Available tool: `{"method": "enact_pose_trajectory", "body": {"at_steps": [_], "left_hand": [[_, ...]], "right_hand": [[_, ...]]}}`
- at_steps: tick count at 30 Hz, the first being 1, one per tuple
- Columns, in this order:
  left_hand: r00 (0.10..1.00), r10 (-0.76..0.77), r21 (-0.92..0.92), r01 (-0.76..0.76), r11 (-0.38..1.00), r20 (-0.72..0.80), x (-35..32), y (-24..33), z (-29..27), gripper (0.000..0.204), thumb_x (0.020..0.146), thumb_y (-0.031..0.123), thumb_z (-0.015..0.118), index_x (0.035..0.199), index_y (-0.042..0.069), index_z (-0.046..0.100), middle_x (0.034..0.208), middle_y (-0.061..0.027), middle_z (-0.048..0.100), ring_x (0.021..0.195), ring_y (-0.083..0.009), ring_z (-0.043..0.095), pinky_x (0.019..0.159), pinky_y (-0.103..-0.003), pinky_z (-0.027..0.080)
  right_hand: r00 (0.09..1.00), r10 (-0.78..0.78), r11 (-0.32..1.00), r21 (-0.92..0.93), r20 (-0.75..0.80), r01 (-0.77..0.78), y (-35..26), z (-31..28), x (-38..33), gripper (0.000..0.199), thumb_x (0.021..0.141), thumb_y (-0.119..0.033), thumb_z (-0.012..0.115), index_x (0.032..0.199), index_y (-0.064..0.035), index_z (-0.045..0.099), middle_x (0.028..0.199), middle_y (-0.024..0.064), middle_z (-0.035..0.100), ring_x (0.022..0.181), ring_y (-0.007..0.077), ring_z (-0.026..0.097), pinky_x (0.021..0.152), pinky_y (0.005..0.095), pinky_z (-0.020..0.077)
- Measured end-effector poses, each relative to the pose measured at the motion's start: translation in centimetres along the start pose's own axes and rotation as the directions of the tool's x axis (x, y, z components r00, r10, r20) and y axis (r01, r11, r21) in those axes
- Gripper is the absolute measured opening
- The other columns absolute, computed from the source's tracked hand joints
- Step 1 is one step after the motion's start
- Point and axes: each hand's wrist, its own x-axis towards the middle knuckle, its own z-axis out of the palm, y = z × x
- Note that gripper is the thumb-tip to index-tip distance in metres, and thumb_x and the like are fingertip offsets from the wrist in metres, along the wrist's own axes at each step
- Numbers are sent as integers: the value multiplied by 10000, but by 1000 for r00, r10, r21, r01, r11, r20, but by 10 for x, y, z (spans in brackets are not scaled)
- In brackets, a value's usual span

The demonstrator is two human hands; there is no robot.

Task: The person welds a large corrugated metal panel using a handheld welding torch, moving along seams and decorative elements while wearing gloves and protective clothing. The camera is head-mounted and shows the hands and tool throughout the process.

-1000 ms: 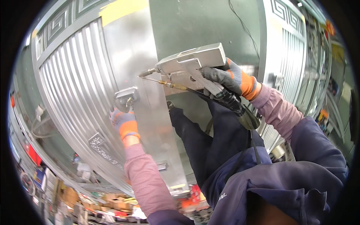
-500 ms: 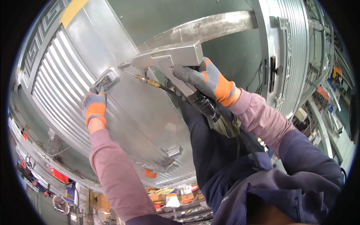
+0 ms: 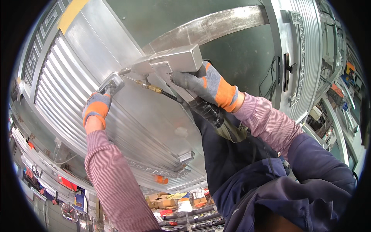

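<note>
Right gloved hand [image 3: 210, 85] clamped around grey boxy metal handheld welding gun [image 3: 170, 62], nozzle touching small silver metal bracket [image 3: 112, 83]. Left gloved hand [image 3: 96, 108] pinches that bracket against the ribbed silver metal door panel [image 3: 127, 127].

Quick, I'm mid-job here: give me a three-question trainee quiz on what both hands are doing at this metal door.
1. True or false: the right hand grips the grey tool.
2. What does the left hand hold against the ribbed panel? A) small metal fitting B) paintbrush C) tape roll
3. Fill in: both gloves are grey and ____.

Key: 1 true. 2 A, the fitting. 3 orange.
</note>
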Motion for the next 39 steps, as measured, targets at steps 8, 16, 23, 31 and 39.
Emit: {"method": "enact_pose_trajectory", "body": {"at_steps": [8, 16, 23, 31, 39], "left_hand": [[1000, 9, 18, -10, 1000, 6, -8, 10, -3, 524, 868, 477, 470, 1117, 54, 655, 1064, -167, 674, 1020, -352, 632, 894, -411, 473], [1000, 10, -32, -10, 999, 1, -9, 13, -1, 571, 875, 501, 446, 1121, 27, 648, 1093, -170, 666, 1037, -357, 627, 900, -420, 470], [984, 106, -140, -125, 982, -140, 20, -10, 19, 476, 884, 431, 492, 890, -33, 596, 607, -84, 555, 486, -222, 570, 471, -369, 442], [990, 102, -193, -120, 974, -98, 21, -7, 18, 416, 871, 402, 505, 884, -8, 577, 593, -67, 530, 476, -213, 550, 445, -358, 416], [997, 70, -185, -74, 980, -28, 11, -2, 6, 367, 863, 340, 492, 909, -11, 587, 609, -72, 540, 493, -214, 559, 457, -360, 431]], "right_hand": [[999, 41, 999, -30, -18, -42, 1, 0, 0, 202, 902, -183, 601, 995, -10, 646, 833, 21, 632, 774, 86, 548, 669, 273, 468], [998, -48, 998, -38, -43, 46, 8, 1, 4, 203, 896, -191, 594, 967, -10, 655, 804, 40, 636, 728, 90, 563, 635, 271, 471], [993, 119, 992, 26, 26, -120, 1, 2, 3, 270, 897, -208, 625, 1073, -7, 661, 932, 109, 697, 799, 140, 614, 722, 297, 496], [996, 90, 996, 27, 3, -90, 4, 2, -1, 287, 903, -216, 632, 1098, -6, 651, 922, 85, 696, 789, 123, 602, 715, 289, 494], [999, -31, 999, -17, 23, 32, 10, 0, -4, 290, 905, -223, 632, 1096, -6, 652, 917, 85, 696, 793, 123, 605, 711, 286, 493]]}}
